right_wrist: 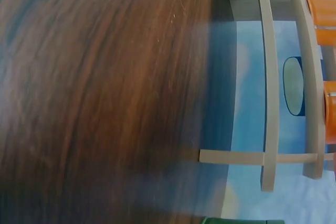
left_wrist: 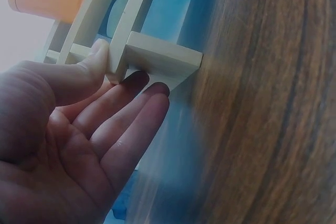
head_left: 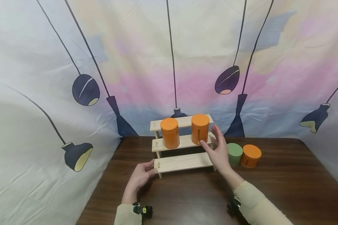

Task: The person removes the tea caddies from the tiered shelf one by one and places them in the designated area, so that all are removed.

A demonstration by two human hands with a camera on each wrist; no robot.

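Note:
A three-tier wooden display stand stands on the table, with two orange tins on its middle step. At the stand's left end my left hand pinches the lowest step, thumb on top and fingers beneath, as the left wrist view shows. My right hand is by the right orange tin, fingers spread. Its thumb tip overlaps the tin's lower front, and its other fingers are just to the right. The left orange tin is upright nearer the stand's left end. The right wrist view leaves nearly all of the right hand out.
A green tin and another orange tin stand side by side on the dark wooden table, right of the stand. Behind the table hangs a cloth backdrop printed with lamps. Straps with small cameras sit at both wrists.

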